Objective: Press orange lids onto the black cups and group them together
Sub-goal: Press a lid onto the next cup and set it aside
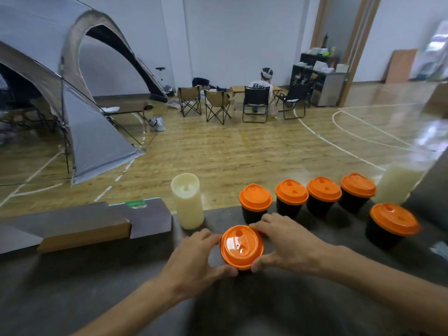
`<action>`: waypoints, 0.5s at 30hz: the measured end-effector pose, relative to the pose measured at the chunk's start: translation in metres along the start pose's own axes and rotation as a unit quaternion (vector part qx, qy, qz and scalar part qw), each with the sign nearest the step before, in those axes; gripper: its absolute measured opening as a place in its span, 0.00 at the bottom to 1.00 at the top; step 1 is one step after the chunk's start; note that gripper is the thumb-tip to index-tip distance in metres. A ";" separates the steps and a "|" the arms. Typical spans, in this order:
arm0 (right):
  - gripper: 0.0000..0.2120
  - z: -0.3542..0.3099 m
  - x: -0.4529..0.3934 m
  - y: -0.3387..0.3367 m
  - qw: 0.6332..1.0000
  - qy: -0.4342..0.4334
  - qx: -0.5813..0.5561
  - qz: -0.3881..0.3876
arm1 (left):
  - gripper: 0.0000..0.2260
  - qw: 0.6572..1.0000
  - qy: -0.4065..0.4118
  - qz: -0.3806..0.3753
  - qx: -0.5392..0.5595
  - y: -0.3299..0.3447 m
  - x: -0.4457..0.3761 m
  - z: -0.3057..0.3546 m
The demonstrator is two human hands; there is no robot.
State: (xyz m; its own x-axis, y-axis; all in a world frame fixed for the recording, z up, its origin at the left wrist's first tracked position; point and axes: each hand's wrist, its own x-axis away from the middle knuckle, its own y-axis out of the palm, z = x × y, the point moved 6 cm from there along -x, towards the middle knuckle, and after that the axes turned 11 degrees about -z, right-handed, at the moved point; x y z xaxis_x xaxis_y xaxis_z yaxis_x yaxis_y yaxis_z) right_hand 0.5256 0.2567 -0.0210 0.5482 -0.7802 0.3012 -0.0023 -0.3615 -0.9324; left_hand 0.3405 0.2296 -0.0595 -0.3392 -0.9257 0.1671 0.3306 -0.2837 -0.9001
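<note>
Glossy orange plastic is seen in the near lid (242,248), matt black in the cups (252,213), a waxy cream finish on the candle (187,204), and dull smoothness on the dark table (97,287).

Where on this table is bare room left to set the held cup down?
Bare dark table lies between the right hand and the lone lidded cup, and nearer, between the forearms. Crowded: the far edge, with the row of four lidded cups and the candle.
</note>
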 end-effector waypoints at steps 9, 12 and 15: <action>0.42 0.143 0.080 -0.027 0.991 0.131 0.018 0.003 | 0.31 0.996 0.084 -0.001 -0.008 0.033 -0.100 0.150; 0.42 0.177 0.090 -0.031 0.989 0.148 0.030 -0.010 | 0.28 0.996 0.084 -0.009 0.000 0.044 -0.126 0.179; 0.42 0.203 0.093 -0.034 0.987 0.153 0.035 -0.016 | 0.26 0.998 0.067 -0.009 -0.006 0.052 -0.145 0.196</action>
State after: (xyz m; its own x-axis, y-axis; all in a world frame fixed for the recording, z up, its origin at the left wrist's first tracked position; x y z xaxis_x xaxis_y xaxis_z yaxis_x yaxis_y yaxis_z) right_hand 0.7463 0.2995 -0.0018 0.2686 -0.8906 0.3671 0.0737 -0.3609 -0.9297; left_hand 0.5800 0.3003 -0.0518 -0.4600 -0.8785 0.1292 0.3132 -0.2966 -0.9022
